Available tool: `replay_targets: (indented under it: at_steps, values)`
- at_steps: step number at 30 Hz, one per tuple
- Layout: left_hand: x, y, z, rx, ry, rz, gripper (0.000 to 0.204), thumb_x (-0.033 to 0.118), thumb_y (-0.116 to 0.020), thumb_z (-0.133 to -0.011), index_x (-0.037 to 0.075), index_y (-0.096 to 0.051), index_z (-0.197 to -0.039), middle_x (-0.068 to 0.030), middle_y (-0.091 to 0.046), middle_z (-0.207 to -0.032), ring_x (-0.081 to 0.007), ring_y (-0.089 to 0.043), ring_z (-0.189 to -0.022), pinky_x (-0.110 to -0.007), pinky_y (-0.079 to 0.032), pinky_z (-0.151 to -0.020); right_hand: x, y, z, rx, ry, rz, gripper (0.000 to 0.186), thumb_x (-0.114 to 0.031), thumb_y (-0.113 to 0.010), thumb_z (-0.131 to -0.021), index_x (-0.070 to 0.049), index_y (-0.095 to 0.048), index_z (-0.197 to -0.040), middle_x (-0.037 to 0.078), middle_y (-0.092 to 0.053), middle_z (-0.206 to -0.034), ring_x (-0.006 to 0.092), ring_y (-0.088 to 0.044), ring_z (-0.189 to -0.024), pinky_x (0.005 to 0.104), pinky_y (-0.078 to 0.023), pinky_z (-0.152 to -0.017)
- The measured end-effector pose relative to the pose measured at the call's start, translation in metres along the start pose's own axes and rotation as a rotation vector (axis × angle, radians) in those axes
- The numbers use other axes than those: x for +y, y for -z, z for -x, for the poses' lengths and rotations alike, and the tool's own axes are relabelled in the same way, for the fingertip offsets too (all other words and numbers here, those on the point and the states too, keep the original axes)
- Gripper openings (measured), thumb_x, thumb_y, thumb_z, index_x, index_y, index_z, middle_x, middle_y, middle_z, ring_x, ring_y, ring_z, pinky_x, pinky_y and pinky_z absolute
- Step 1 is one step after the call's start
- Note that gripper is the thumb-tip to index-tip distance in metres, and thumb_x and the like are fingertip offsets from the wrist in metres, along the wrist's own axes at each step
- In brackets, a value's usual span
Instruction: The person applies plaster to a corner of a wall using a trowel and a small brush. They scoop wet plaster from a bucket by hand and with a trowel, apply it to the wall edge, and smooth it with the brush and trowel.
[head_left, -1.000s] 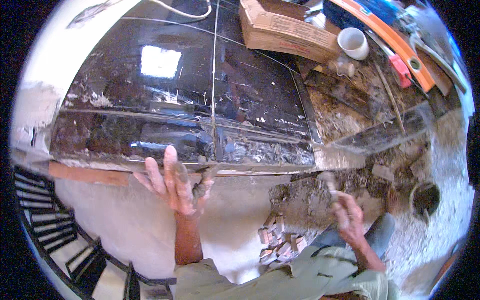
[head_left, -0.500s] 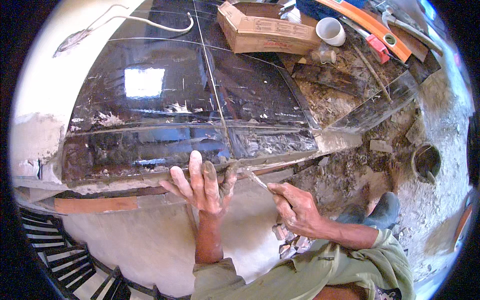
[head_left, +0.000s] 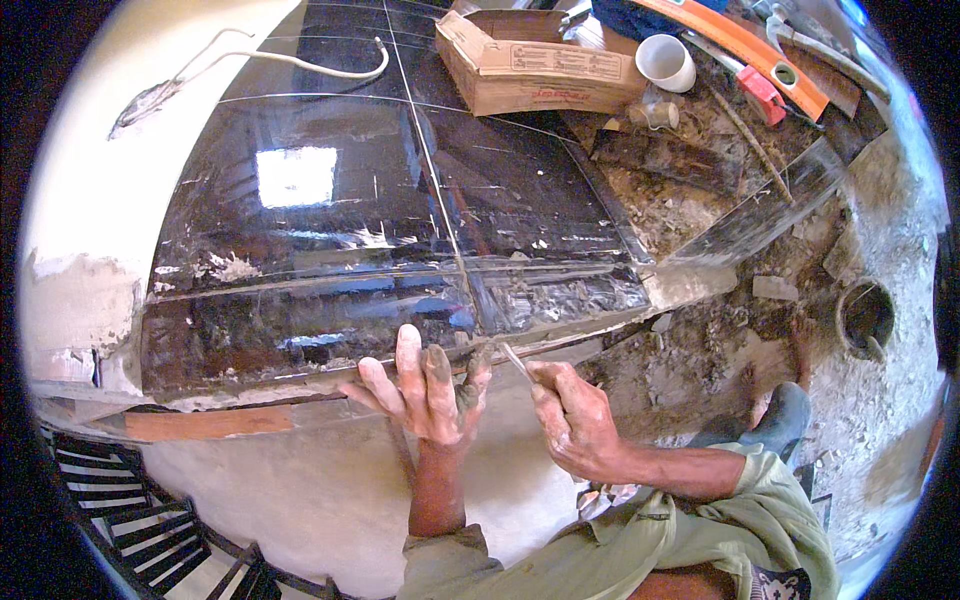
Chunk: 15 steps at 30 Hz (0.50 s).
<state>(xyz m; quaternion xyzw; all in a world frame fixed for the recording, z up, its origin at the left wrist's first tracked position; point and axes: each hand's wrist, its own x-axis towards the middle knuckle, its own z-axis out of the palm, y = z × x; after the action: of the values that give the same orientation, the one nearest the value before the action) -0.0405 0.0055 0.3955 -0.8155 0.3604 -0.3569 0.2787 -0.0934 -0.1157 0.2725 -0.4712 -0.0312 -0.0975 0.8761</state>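
Observation:
My left hand [head_left: 435,400], dusted with pale mortar, has its fingers stretched out and spread. Its fingertips rest by the front edge of the glossy black tiles [head_left: 350,215], near a pale joint line. Closed around a thin, narrow-bladed tool [head_left: 517,362], my right hand [head_left: 580,420] is just to the right of the left one. The tool's tip meets the mortar-smeared edge strip [head_left: 560,334], close to the left hand's rightmost finger. Most of the tool's handle is hidden in my fist, so its exact kind is unclear.
An open cardboard box [head_left: 550,75] stands on the far tiles, beside a white cup [head_left: 665,63], an orange level [head_left: 745,50] and a hammer [head_left: 820,45]. A cable [head_left: 310,66] curls from the left wall. Black railings [head_left: 150,500] are lower left; rubble and a bucket [head_left: 865,318] lie right.
My right hand has come a little left, nearer my left hand, and the tool stands steeper. The whole view has shifted slightly; my left hand keeps its place along the edge.

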Motion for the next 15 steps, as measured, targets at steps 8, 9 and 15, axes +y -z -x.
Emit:
replay_targets:
  at_steps: [8, 9, 15]
  values:
    - [-0.001, 0.001, 0.001, -0.026, -0.010, -0.005, 0.049, 0.042, -0.060, -0.092, 0.012, -0.054, -0.131, -0.0178, -0.051, -0.138, -0.0423, -0.019, -0.143, -0.070, -0.008, -0.110, -0.012, -0.009, -0.016, -0.003, -0.139, -0.002, 0.014, -0.004, -0.052, -0.093, 0.002, -0.050, -0.105, 0.014, -0.055, -0.083, 0.0210, -0.056, -0.072, 0.0361, -0.049, -0.068]
    - [-0.001, 0.003, 0.000, -0.047, -0.019, -0.008, 0.045, 0.041, -0.060, -0.092, 0.015, -0.056, -0.129, -0.0175, -0.050, -0.139, -0.0428, -0.018, -0.143, -0.071, -0.007, -0.110, -0.014, -0.010, -0.017, 0.005, -0.161, -0.023, 0.014, -0.005, -0.052, -0.093, 0.002, -0.050, -0.105, 0.015, -0.055, -0.083, 0.0220, -0.056, -0.073, 0.0372, -0.048, -0.069]
    - [0.001, 0.008, 0.000, -0.136, -0.004, -0.040, 0.028, 0.040, -0.063, -0.089, 0.023, -0.070, -0.109, -0.0184, -0.043, -0.144, -0.0446, -0.014, -0.143, -0.073, -0.006, -0.108, -0.016, -0.014, -0.020, 0.041, -0.167, -0.072, 0.014, -0.006, -0.052, -0.094, 0.003, -0.049, -0.104, 0.013, -0.053, -0.081, 0.0190, -0.054, -0.073, 0.0357, -0.047, -0.068]
